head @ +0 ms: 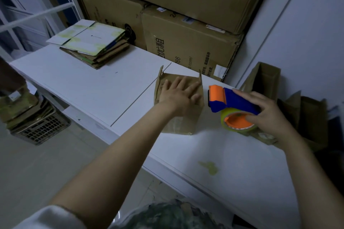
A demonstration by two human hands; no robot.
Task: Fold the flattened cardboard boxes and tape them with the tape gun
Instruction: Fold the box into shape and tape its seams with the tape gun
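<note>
Stack of flattened brown and white cardboard boxes (91,46) sits at the far left corner of the white bench (83,83). Small brown cardboard box (181,123) is mid-bench, blue-and-orange plastic tape gun (236,101) just right of it, big brown cardboard cartons (186,46) stacked behind the back edge.

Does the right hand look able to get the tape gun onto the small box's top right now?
Probably only partly: nothing lies between the tape gun, held by the right hand, and the small box, but the left hand lies flat across its top.

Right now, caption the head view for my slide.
Left hand presses the cardboard box while right hand grips the tape gun.
</note>
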